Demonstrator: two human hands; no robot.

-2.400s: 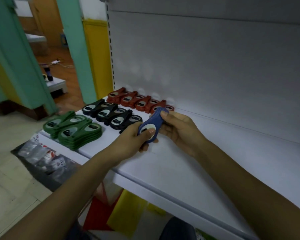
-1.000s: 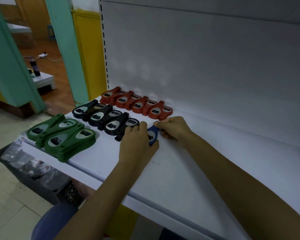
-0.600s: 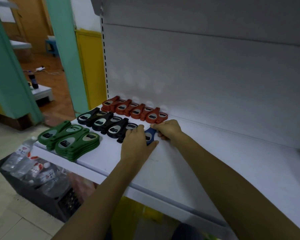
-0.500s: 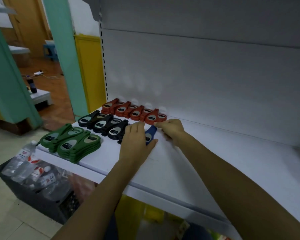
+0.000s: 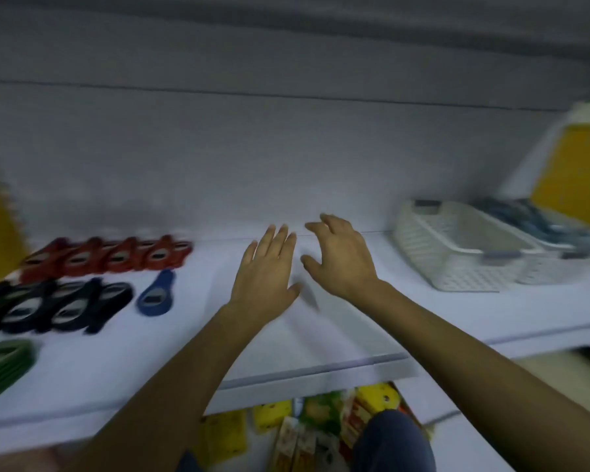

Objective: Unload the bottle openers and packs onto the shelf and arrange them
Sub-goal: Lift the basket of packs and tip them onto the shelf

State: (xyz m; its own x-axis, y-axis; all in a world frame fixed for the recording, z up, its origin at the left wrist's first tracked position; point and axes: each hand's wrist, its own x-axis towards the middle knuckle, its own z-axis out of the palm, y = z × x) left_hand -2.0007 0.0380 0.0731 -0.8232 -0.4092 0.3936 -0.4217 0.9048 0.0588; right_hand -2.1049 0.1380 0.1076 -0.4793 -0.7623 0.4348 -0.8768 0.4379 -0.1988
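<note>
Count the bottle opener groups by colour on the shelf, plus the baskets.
Red bottle openers row: 1
Black bottle openers row: 1
Green bottle openers stack: 1
Blue bottle opener, alone: 1
White baskets: 2
Total: 6

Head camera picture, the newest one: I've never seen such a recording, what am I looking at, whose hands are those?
A person wears a camera on the head, looking down at their own bare hands. The left hand and right hand are open over a white shelf, holding nothing. On it lie red bottle openers at the back, black bottle openers in front, green bottle openers at the left edge and one blue bottle opener alone. White baskets stand to the right.
</note>
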